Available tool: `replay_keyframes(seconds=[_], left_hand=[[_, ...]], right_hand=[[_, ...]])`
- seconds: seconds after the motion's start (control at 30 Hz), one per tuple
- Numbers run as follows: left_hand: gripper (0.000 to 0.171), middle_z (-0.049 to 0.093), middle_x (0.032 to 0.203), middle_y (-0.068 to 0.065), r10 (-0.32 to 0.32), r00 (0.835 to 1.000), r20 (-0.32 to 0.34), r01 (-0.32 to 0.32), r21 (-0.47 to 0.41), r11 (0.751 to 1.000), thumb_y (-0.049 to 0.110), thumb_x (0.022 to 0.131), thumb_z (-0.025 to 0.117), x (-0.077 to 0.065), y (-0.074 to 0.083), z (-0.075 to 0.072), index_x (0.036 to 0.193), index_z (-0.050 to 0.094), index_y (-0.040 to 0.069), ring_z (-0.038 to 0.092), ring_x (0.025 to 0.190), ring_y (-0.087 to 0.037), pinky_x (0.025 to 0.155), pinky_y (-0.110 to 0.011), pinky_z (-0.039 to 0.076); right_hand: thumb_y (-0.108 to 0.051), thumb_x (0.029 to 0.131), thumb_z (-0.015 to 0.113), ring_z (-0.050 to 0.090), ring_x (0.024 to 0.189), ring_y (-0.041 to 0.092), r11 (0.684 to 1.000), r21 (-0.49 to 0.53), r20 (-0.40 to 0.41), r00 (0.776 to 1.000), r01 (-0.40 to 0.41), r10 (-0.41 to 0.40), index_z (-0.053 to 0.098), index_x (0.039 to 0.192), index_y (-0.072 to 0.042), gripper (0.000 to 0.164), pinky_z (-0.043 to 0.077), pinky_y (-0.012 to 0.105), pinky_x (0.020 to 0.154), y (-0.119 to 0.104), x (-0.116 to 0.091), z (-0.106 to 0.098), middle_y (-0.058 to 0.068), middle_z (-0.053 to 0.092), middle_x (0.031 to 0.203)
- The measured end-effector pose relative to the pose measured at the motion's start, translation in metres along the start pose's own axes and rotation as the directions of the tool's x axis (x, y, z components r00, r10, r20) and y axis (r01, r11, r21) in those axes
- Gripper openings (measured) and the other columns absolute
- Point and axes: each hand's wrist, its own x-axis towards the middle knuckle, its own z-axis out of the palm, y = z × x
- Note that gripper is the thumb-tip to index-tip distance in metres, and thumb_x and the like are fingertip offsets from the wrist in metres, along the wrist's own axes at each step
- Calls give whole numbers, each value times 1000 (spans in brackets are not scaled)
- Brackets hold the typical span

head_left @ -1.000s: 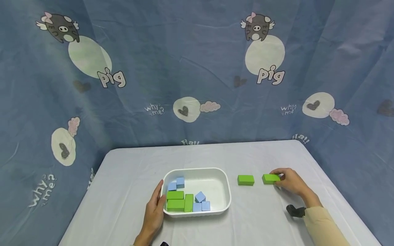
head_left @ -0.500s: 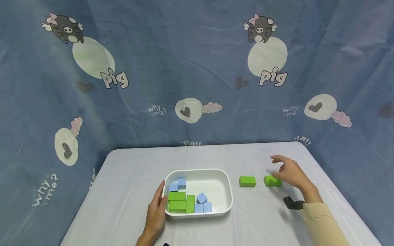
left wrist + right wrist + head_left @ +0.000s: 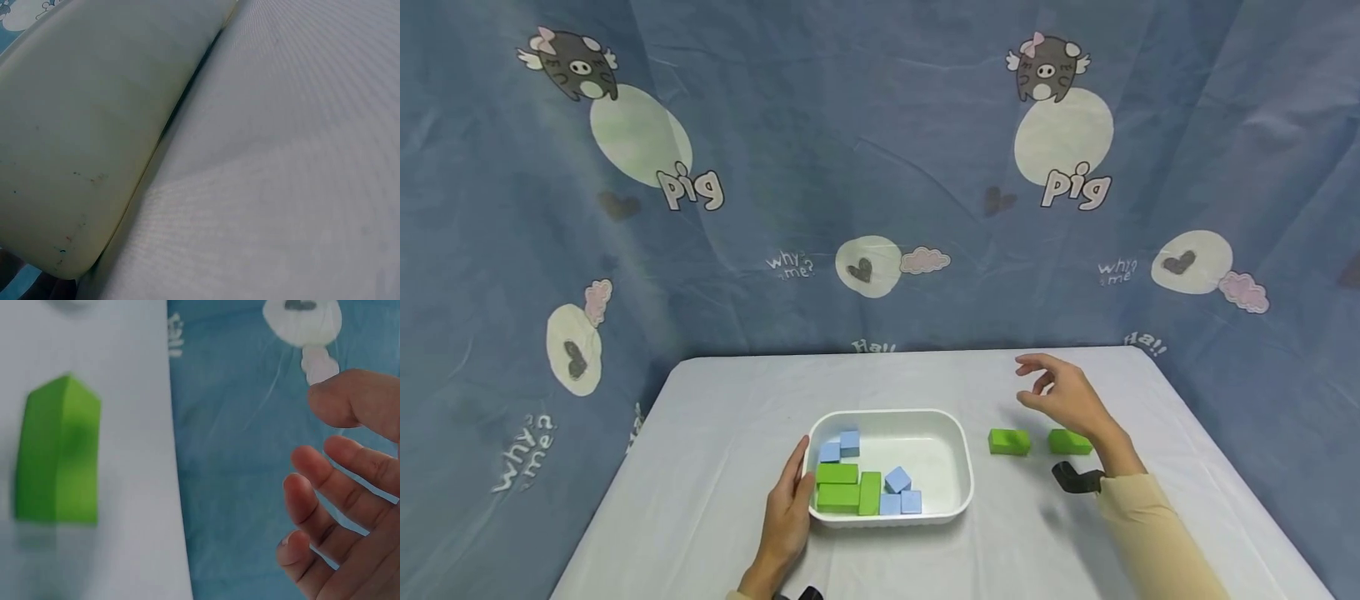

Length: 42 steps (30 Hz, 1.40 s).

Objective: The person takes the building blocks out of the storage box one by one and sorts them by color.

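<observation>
Block [image 3: 1010, 442], green, loose on bench [image 3: 737, 417], right of white tray [image 3: 932, 458]; right hand [image 3: 1067, 404] nearer.
Head view: block lies nearside of right hand's fingertips, long axis running left to right; right hand hovers, holding nothing, thumb and fingers parted. Twin block [image 3: 1069, 442] lies to its right, apart, similarly aligned. Left hand [image 3: 785, 508] grips tray's left side; contents, three green blocks [image 3: 838, 498], five light-blue cubes [image 3: 897, 480]. Left wrist view: tray's pale outer wall, speckled, beside bench cloth; left hand not made out. Right wrist view: one loose block, plain bright green, flat-faced, blurred, well apart from parted fingers; which of two, cannot tell.
</observation>
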Motion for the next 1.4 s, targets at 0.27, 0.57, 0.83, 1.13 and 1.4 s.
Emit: replay_keyframes(seconds=[0.27,0.57,0.83,1.13,1.4], left_hand=[[53,31,164,-13,1,1000,2,-1,10,1000,7,109,43,2,0,1,160,30,5,24,151,-29,110,-5,18],[52,31,164,-12,-1,1000,-8,1,15,1000,9,109,43,-1,1,-3,160,31,5,24,151,-28,110,-5,18],[52,32,163,-10,-14,1000,-12,14,1,1000,10,109,44,-1,1,-2,159,32,7,24,151,-27,111,-6,18],[51,36,161,-9,-4,1000,-25,4,4,1000,10,109,45,-4,-1,1,158,35,6,28,149,-25,111,-7,19],[51,33,163,-9,-15,1000,-17,15,7,1000,10,109,44,-2,2,1,159,33,7,26,150,-26,111,-7,19]], right_hand=[[-8,83,78,64,83,18,996,51,19,997,72,-73,66,131,-9,49,54,34,66,-28,19,17,4,71,111],[-8,82,80,63,82,20,984,123,70,988,126,-135,68,128,-11,47,55,33,60,-55,35,43,1,70,110],[-9,82,80,63,81,15,977,108,154,968,183,-198,69,125,-13,44,56,31,61,-76,45,68,-2,70,109],[-8,85,79,63,83,14,967,121,268,931,223,-248,71,123,-13,39,54,30,63,-91,48,96,-3,71,108],[-8,86,76,65,85,13,954,142,331,896,263,-296,70,124,-13,38,54,30,66,-101,53,116,-1,71,109]])
